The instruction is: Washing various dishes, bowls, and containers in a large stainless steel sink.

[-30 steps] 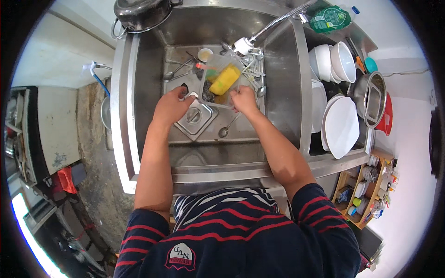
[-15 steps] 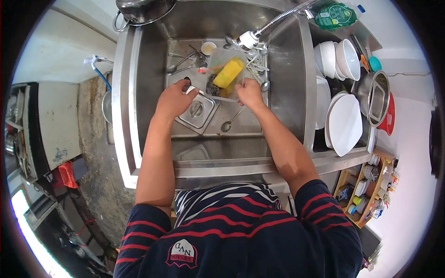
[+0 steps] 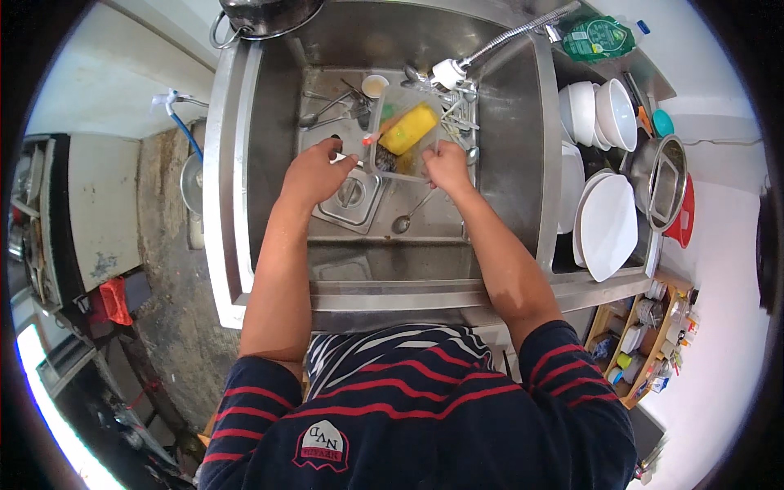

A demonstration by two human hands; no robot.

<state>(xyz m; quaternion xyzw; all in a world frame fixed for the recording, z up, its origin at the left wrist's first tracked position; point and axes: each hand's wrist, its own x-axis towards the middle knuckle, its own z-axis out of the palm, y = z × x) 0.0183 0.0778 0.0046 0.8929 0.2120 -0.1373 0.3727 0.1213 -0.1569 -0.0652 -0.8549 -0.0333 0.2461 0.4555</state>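
My left hand (image 3: 314,175) is over the left part of the sink, thumb and fingers apart, above the corner of a square steel lid (image 3: 351,194) with a raised round middle. A small pale strip shows by its thumb; I cannot make out what it is. My right hand (image 3: 447,166) pinches the near right edge of a clear plastic tub (image 3: 402,173). Inside the tub lie a yellow sponge (image 3: 410,128) and a dark scouring pad (image 3: 385,157). A spoon (image 3: 402,223) rests on the sink floor just nearer than the tub.
Spoons and other cutlery (image 3: 459,114) lie around the tub, with a small cup (image 3: 374,86) behind. A white spray head (image 3: 447,73) hangs above. White bowls (image 3: 614,114) and plates (image 3: 608,227) stand right of the sink (image 3: 506,147); a dark pot (image 3: 269,16) sits far left.
My left thumb and fingers are a little further apart above the lid. My right hand keeps its pinch on the tub's edge. The whole view has shifted slightly.
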